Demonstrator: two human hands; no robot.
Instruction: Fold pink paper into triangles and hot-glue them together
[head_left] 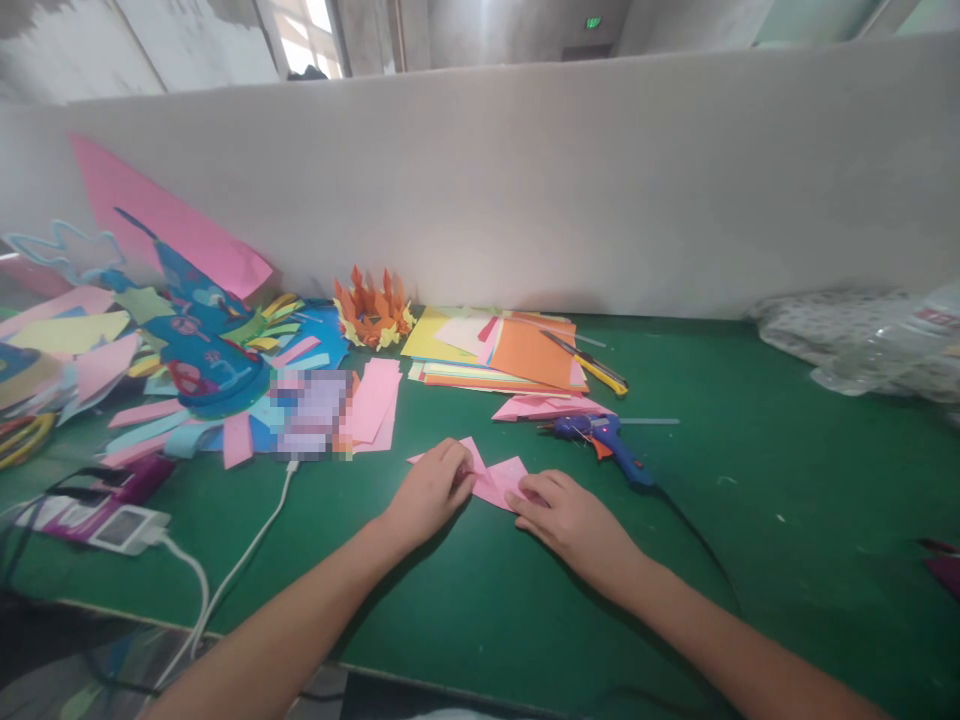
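Observation:
A folded piece of pink paper (496, 484) lies on the green table between my two hands. My left hand (439, 482) is closed on its left part, thumb and fingers pinching the paper. On the right part, my right hand (559, 515) has its fingers curled over and pressed on the paper. Just beyond sit folded pink paper pieces (551, 406) and a blue hot glue gun (611, 440), its nozzle pointing left. A stack of pink paper strips (377, 400) rests to the left of the hands.
Behind are coloured paper sheets (536, 350), a yellow box cutter (600, 372) and an orange paper crown (373, 312). At left stand a blue decorated cone hat (217, 365) and a power strip (112, 525) with white cables. A plastic bottle (892, 345) lies far right. A white partition (600, 190) borders the table.

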